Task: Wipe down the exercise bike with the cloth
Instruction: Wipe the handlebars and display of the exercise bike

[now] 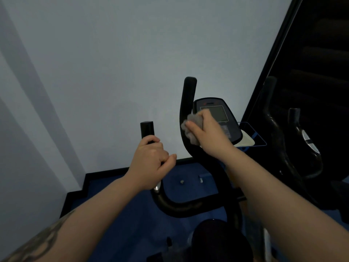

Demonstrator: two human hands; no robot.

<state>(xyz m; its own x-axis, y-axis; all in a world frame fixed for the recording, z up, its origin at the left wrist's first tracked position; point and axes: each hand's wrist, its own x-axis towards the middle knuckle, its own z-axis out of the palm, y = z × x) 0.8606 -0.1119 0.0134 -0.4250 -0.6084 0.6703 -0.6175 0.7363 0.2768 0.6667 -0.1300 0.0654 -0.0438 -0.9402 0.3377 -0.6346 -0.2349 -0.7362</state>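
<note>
left hand (151,163) gripping black left handlebar (147,130) | right hand (205,129) pressing crumpled grey cloth (190,129) against right handlebar (188,95), beside console (226,118)

Cloth (190,127) against bike handlebar (186,103)

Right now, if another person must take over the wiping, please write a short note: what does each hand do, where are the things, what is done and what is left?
Left hand: grips the left handlebar.
Right hand: holds the cloth bunched in its fingers, pressed on the right handlebar, beside the console.
Done: cannot tell from this view which parts are already wiped.
Left: likely the rest of the right handlebar, the console, the left handlebar and the lower frame.
</note>
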